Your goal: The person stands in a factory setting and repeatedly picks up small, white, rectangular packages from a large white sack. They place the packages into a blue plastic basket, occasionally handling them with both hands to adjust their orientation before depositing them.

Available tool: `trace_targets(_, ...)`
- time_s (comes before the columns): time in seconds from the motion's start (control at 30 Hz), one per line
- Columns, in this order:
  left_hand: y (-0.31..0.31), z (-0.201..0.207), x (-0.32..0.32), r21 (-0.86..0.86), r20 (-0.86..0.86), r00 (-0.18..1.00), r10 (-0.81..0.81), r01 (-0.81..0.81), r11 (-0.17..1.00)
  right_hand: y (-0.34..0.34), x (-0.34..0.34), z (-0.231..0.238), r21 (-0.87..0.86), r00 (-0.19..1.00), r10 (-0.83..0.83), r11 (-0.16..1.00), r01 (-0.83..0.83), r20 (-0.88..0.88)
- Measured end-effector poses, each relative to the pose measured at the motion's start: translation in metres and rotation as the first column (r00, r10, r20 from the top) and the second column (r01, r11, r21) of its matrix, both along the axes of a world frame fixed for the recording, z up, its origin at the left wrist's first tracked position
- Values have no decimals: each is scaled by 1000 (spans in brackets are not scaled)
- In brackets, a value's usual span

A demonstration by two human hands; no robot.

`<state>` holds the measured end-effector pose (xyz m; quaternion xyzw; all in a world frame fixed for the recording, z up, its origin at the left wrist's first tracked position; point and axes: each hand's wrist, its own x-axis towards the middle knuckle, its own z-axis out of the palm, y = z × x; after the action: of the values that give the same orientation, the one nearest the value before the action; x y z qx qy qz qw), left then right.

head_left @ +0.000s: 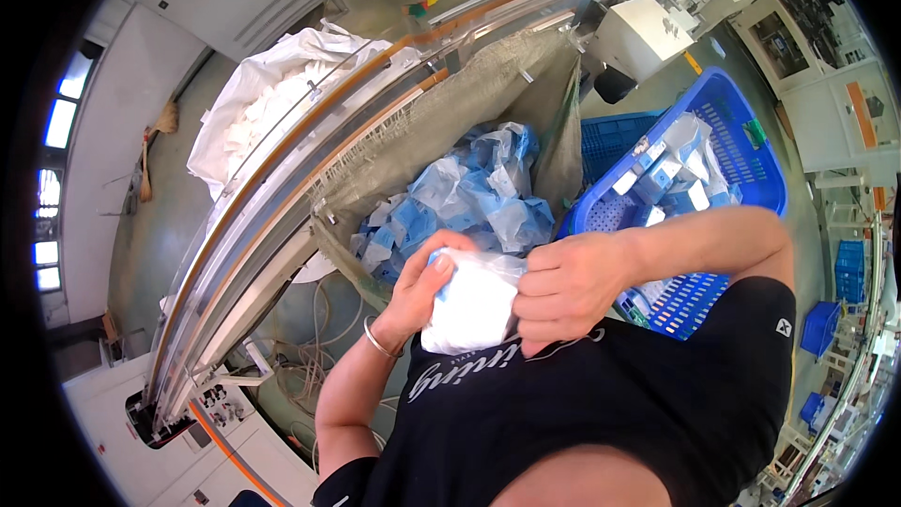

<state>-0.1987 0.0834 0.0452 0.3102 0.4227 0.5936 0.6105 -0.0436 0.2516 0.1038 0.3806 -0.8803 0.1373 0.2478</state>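
Note:
Close to my chest I hold a white, soft-looking pack in a clear plastic bag, with a bit of blue at its upper left corner. My left hand is closed round its left side, the thumb over the top corner. At the right, my right hand is curled with its fingers closed on the bag's edge; the fingertips are partly hidden. Just beyond my hands, many blue and white plastic-wrapped packs lie heaped in a grey-green cloth sling.
To the right, a blue perforated basket holds more blue and white packs, beneath my right forearm. A curved conveyor rail runs along the left and far side. Behind it sits a white sack of white pieces. Loose cables lie on the floor.

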Motion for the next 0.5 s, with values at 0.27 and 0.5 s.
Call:
trace_targets(0.27,11,10,-3,86,1,999,-55,54,995,-5,12,-92,-638,980,-122,746,193,154)
trace_targets(0.5,44,35,7,324,-893,346,289,46,945,11,7,-12,-395,484,-26,540,743,875)
